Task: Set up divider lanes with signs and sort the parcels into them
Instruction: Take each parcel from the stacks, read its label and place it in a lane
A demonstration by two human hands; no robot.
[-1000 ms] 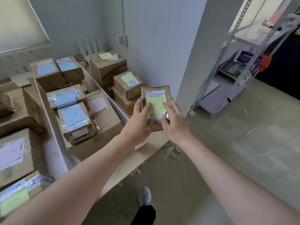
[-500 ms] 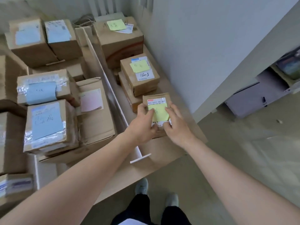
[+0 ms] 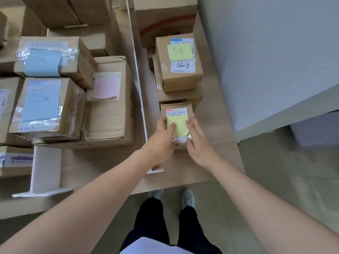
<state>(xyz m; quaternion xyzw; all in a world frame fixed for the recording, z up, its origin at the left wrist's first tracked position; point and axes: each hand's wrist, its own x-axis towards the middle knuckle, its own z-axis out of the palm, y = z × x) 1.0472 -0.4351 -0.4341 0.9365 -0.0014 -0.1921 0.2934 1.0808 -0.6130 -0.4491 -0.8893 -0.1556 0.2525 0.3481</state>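
As the fingers meet the box: both hands bracket one small parcel at centre frame.
Left hand [image 3: 161, 142]: fingers curled onto the parcel's left edge, thumb lying on its yellow note; grasping it.
Right hand [image 3: 199, 145]: fingers spread along the parcel's right edge, tips touching the cardboard; whether they grip or merely steady it, I cannot tell.
Small parcel [image 3: 177, 123]: brown box with a printed label and yellow note [image 3: 178, 126], in the right-hand lane, just below a stack of two boxes; seated on the table or just above it, unclear.
Stacked parcel [image 3: 180, 65]: topmost of that stack, also yellow-noted, upper centre-right.
White divider [image 3: 139, 88]: upright strip running from top centre down to the hands, separating lanes.
Second divider [image 3: 45, 171]: lower left, its foot at the table edge.
Blue-noted parcels [image 3: 41, 99]: left of frame, in the neighbouring lane; one pink-noted box [image 3: 106, 85] lies among them.
Table [image 3: 216, 99]: pale wood, bare strip at right.
Progress, judged: dividers standing, most visible parcels grouped by note colour; this placement nearly done. The pink-noted box seems left to re-sort.
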